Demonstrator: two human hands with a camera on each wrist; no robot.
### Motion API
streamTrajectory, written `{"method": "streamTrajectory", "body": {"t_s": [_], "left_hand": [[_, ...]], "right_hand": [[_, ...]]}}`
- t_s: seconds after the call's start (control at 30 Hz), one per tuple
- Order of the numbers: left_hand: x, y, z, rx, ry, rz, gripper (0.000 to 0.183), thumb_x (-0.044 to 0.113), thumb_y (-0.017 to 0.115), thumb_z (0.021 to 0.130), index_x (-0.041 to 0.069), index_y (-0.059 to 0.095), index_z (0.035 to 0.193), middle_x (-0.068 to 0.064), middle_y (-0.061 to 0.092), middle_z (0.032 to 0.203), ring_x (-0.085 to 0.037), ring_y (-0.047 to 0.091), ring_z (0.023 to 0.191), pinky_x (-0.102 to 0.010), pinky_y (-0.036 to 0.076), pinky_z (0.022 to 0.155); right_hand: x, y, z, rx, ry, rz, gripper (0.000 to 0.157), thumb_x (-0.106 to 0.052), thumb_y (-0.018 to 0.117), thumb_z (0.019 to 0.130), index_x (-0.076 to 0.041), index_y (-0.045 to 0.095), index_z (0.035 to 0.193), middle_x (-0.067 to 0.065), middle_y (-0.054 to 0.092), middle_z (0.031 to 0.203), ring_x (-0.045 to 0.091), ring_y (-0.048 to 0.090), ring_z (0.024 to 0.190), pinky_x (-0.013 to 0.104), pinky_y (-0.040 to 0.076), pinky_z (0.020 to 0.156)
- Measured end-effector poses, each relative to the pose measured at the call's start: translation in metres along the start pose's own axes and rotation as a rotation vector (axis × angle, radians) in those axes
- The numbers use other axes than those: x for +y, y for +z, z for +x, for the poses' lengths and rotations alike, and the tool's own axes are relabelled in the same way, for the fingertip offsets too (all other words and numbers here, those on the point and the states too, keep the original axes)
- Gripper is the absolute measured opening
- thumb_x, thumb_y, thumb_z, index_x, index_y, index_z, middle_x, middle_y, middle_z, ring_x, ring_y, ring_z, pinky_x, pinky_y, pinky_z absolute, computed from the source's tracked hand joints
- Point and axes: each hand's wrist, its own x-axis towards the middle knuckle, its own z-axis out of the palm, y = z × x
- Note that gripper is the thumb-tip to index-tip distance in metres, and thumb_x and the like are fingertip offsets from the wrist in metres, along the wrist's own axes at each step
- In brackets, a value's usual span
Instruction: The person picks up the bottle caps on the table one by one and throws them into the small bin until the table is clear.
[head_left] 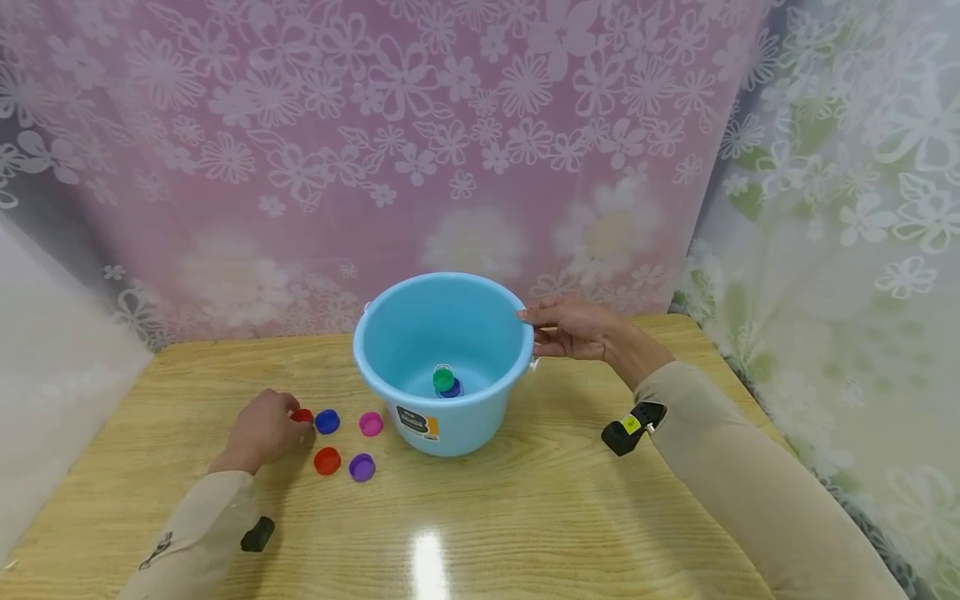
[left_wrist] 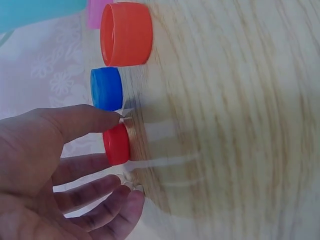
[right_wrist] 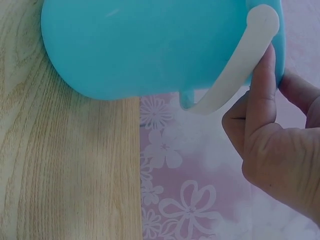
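My left hand (head_left: 262,427) is at the left of the table, thumb and index finger on opposite sides of a red bottle cap (left_wrist: 117,145), pinching it close over the wood. Its other fingers curve loosely below in the left wrist view. Beside that cap lie a blue cap (head_left: 327,422), a pink cap (head_left: 371,424), an orange-red cap (head_left: 327,461) and a purple cap (head_left: 362,467). With thumb over the rim and fingers outside, my right hand (head_left: 573,327) grips the light blue bucket (head_left: 472,425). Inside it rest a green cap (head_left: 443,379) and a dark blue cap (head_left: 452,389).
The bucket's white handle (right_wrist: 235,70) hangs along its side near the right fingers. The wooden table (head_left: 570,525) ends at a pink flowered curtain (head_left: 450,192) behind, with a pale flowered one (head_left: 840,250) on the right.
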Motion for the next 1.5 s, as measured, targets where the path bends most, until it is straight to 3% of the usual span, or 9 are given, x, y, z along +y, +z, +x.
{"method": "streamTrajectory", "body": {"t_s": [0.33, 0.67, 0.87, 1.0, 1.17, 1.5], "left_hand": [[-0.001, 0.001, 0.001, -0.005, 0.018, -0.015, 0.034, 0.015, 0.069, 0.086, -0.010, 0.061, 0.107, -0.023, 0.062, 0.097, -0.035, 0.058, 0.085, -0.051, 0.051, 0.077], [0.003, -0.004, -0.001, -0.044, -0.042, 0.014, 0.029, 0.017, 0.067, 0.086, -0.005, 0.064, 0.105, -0.017, 0.064, 0.095, -0.030, 0.059, 0.080, -0.046, 0.053, 0.070], [0.008, -0.007, 0.001, -0.066, -0.056, 0.031, 0.022, 0.014, 0.068, 0.083, -0.005, 0.065, 0.095, -0.013, 0.063, 0.084, -0.027, 0.056, 0.072, -0.043, 0.052, 0.067], [0.009, -0.007, 0.003, -0.049, -0.013, 0.043, 0.017, 0.011, 0.068, 0.079, -0.004, 0.064, 0.087, -0.011, 0.062, 0.079, -0.027, 0.055, 0.069, -0.042, 0.052, 0.065], [0.006, -0.006, 0.006, -0.026, 0.039, 0.038, 0.019, 0.009, 0.068, 0.077, -0.003, 0.066, 0.091, -0.016, 0.064, 0.088, -0.033, 0.059, 0.079, -0.048, 0.052, 0.071], [0.000, 0.000, 0.006, 0.026, 0.030, -0.025, 0.019, 0.011, 0.069, 0.080, -0.002, 0.069, 0.094, -0.018, 0.065, 0.093, -0.035, 0.059, 0.083, -0.051, 0.051, 0.074]], "right_hand": [[0.002, -0.001, 0.000, 0.020, 0.006, 0.014, 0.025, -0.014, 0.057, 0.098, 0.005, 0.058, 0.114, 0.010, 0.061, 0.082, 0.015, 0.063, 0.068, 0.027, 0.058, 0.065], [0.002, 0.001, 0.001, 0.018, -0.005, 0.002, 0.033, -0.015, 0.059, 0.097, 0.007, 0.054, 0.120, 0.010, 0.061, 0.083, 0.015, 0.064, 0.069, 0.027, 0.058, 0.067], [0.002, 0.001, 0.000, 0.028, -0.001, 0.020, 0.031, -0.015, 0.059, 0.097, 0.006, 0.056, 0.119, 0.010, 0.062, 0.082, 0.015, 0.064, 0.068, 0.026, 0.058, 0.065], [0.003, 0.000, 0.000, 0.027, -0.001, 0.029, 0.031, -0.015, 0.059, 0.097, 0.006, 0.055, 0.120, 0.010, 0.063, 0.083, 0.015, 0.064, 0.068, 0.027, 0.058, 0.066], [0.003, 0.000, 0.001, 0.022, -0.001, 0.030, 0.034, -0.015, 0.059, 0.097, 0.007, 0.053, 0.122, 0.010, 0.063, 0.083, 0.015, 0.065, 0.069, 0.027, 0.058, 0.067], [0.003, 0.000, 0.001, 0.019, 0.004, 0.027, 0.035, -0.016, 0.058, 0.097, 0.006, 0.052, 0.123, 0.009, 0.062, 0.082, 0.014, 0.064, 0.068, 0.026, 0.058, 0.066]]}}
